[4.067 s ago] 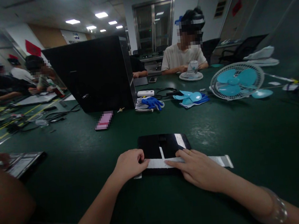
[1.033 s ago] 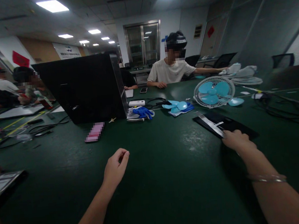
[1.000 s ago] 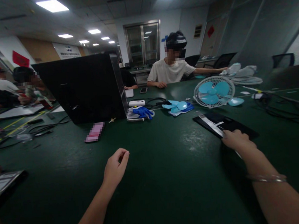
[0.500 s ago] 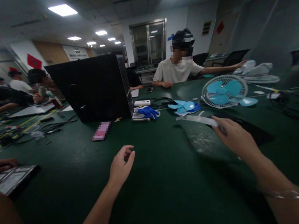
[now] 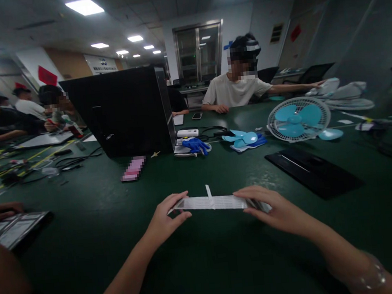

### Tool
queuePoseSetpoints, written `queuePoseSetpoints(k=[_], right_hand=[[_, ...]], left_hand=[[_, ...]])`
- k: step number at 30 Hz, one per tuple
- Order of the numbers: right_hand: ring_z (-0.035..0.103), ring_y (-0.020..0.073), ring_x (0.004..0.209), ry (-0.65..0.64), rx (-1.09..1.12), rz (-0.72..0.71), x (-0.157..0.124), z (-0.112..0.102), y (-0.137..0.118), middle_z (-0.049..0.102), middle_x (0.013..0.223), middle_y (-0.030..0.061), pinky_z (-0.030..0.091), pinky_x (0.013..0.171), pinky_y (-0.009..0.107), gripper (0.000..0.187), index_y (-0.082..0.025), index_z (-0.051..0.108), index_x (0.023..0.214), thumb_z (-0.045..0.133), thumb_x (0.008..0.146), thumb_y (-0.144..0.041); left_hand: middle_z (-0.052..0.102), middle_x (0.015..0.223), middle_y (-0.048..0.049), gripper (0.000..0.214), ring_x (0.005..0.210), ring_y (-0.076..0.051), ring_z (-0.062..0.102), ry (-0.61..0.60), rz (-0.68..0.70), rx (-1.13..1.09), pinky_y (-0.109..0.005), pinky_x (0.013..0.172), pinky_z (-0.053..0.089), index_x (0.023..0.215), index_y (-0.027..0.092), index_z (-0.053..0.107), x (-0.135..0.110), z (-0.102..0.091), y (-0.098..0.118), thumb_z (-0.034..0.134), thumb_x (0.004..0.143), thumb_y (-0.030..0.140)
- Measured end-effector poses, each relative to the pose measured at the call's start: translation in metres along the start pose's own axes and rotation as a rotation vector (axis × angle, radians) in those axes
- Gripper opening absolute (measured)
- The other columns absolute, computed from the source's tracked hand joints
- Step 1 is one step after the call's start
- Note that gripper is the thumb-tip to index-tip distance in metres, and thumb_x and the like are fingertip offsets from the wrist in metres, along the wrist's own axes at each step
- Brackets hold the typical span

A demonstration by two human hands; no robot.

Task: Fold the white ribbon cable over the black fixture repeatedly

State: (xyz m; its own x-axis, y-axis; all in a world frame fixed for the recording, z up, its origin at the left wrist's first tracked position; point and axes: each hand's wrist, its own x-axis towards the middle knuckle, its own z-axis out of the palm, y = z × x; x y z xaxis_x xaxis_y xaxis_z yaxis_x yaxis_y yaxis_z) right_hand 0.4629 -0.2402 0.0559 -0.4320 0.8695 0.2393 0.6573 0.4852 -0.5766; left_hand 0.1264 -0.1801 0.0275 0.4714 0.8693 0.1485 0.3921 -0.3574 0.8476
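A thin, flat, pale panel [image 5: 224,202] with fine lines along it and a narrow strip [image 5: 208,190] sticking up from its far side is held level above the green table; its exact kind I cannot make out. My left hand [image 5: 163,220] pinches its left end between thumb and fingers. On the right end my right hand [image 5: 274,205] has a like grip, thumb on the near side and fingers on the far side. To the right of that hand a black flat plate [image 5: 314,170] lies on the table.
A big black computer case [image 5: 127,116] stands at the back left, a pink phone [image 5: 133,168] before it. Blue gloves [image 5: 196,146], loose blue fan blades [image 5: 240,138] and a caged fan [image 5: 297,118] lie further back. A co-worker [image 5: 237,90] sits opposite; another person's hand [image 5: 3,211] is at left.
My right hand has brought the panel from the right, above the black plate, to the middle. My left hand, free before, has closed on its left end.
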Motion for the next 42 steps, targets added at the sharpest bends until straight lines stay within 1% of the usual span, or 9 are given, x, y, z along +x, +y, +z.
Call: queuePoseSetpoints(k=[8, 11, 14, 17, 19, 26, 30, 34, 42], right_hand=[[0.063, 0.0202, 0.095, -0.301, 0.087, 0.271, -0.003, -0.017, 0.013, 0.064, 0.124, 0.006, 0.055, 0.079, 0.036, 0.074, -0.029, 0.045, 0.144, 0.07, 0.079, -0.053], [0.052, 0.0278, 0.123, -0.05, -0.176, 0.418, -0.007, -0.029, 0.037, 0.05, 0.144, 0.0118, 0.046, 0.098, 0.044, 0.07, -0.024, 0.042, 0.146, 0.05, 0.088, -0.063], [0.026, 0.0347, 0.142, 0.189, -0.573, 0.735, -0.015, -0.041, 0.073, 0.025, 0.157, 0.0193, 0.026, 0.113, 0.053, 0.075, -0.01, 0.033, 0.151, 0.03, 0.095, -0.06], [0.016, 0.0402, 0.144, 0.176, -0.674, 1.085, -0.028, -0.049, 0.107, 0.015, 0.158, 0.027, 0.023, 0.111, 0.061, 0.082, 0.0, 0.023, 0.152, 0.02, 0.095, -0.059], [0.02, 0.0413, 0.143, 0.135, -0.639, 1.161, -0.034, -0.051, 0.121, 0.019, 0.156, 0.0301, 0.026, 0.108, 0.063, 0.081, 0.002, 0.024, 0.15, 0.017, 0.096, -0.057], [0.025, 0.0334, 0.143, -0.042, -0.614, 0.962, -0.025, -0.037, 0.121, 0.027, 0.154, 0.0262, 0.03, 0.11, 0.055, 0.061, -0.003, 0.029, 0.15, 0.027, 0.096, -0.032], [0.027, 0.0321, 0.143, -0.132, -0.607, 0.767, -0.011, -0.016, 0.086, 0.026, 0.156, 0.0217, 0.028, 0.114, 0.05, 0.06, -0.006, 0.029, 0.152, 0.03, 0.095, -0.028], [0.025, 0.0281, 0.144, -0.236, -0.55, 0.568, -0.002, 0.001, 0.043, 0.024, 0.159, 0.0092, 0.028, 0.115, 0.049, 0.059, -0.018, 0.028, 0.154, 0.032, 0.097, -0.031], [0.022, 0.0252, 0.145, -0.437, -0.184, 0.173, 0.003, 0.014, -0.016, 0.023, 0.159, -0.002, 0.017, 0.119, 0.049, 0.053, -0.032, 0.036, 0.15, 0.041, 0.097, -0.033]], left_hand=[[0.072, 0.094, -0.0064, 0.035, 0.075, -0.017, 0.066, -0.084, -0.301, -0.283, -0.03, 0.064, 0.052, 0.116, 0.019, 0.068, 0.007, -0.002, -0.006, 0.06, 0.086, 0.037], [0.073, 0.089, -0.0067, 0.033, 0.074, -0.018, 0.067, -0.1, -0.345, -0.357, -0.029, 0.062, 0.052, 0.11, 0.018, 0.071, 0.007, -0.003, -0.003, 0.063, 0.084, 0.037], [0.074, 0.09, -0.0065, 0.031, 0.073, -0.017, 0.068, -0.126, -0.357, -0.425, -0.027, 0.061, 0.052, 0.108, 0.019, 0.072, 0.005, -0.003, -0.002, 0.065, 0.083, 0.037], [0.074, 0.089, -0.0056, 0.031, 0.07, -0.015, 0.067, -0.151, -0.348, -0.475, -0.026, 0.059, 0.052, 0.106, 0.02, 0.072, 0.005, -0.002, -0.002, 0.067, 0.082, 0.038], [0.074, 0.087, -0.0053, 0.031, 0.068, -0.015, 0.067, -0.164, -0.35, -0.487, -0.025, 0.059, 0.051, 0.106, 0.02, 0.072, 0.004, -0.001, -0.001, 0.068, 0.081, 0.038], [0.073, 0.084, -0.0043, 0.031, 0.067, -0.013, 0.066, -0.172, -0.32, -0.557, -0.024, 0.059, 0.051, 0.103, 0.019, 0.073, 0.002, -0.004, -0.001, 0.071, 0.08, 0.039], [0.072, 0.08, -0.0037, 0.029, 0.065, -0.013, 0.064, -0.142, -0.307, -0.596, -0.024, 0.058, 0.05, 0.099, 0.019, 0.074, 0.001, -0.006, 0.0, 0.072, 0.078, 0.038], [0.071, 0.079, -0.0042, 0.028, 0.065, -0.013, 0.063, -0.078, -0.275, -0.632, -0.025, 0.058, 0.05, 0.096, 0.017, 0.075, 0.002, -0.007, 0.002, 0.073, 0.076, 0.037], [0.068, 0.074, -0.0032, 0.024, 0.063, -0.012, 0.06, 0.053, -0.233, -0.712, -0.021, 0.054, 0.048, 0.09, 0.015, 0.075, 0.005, -0.006, -0.01, 0.075, 0.074, 0.034]])
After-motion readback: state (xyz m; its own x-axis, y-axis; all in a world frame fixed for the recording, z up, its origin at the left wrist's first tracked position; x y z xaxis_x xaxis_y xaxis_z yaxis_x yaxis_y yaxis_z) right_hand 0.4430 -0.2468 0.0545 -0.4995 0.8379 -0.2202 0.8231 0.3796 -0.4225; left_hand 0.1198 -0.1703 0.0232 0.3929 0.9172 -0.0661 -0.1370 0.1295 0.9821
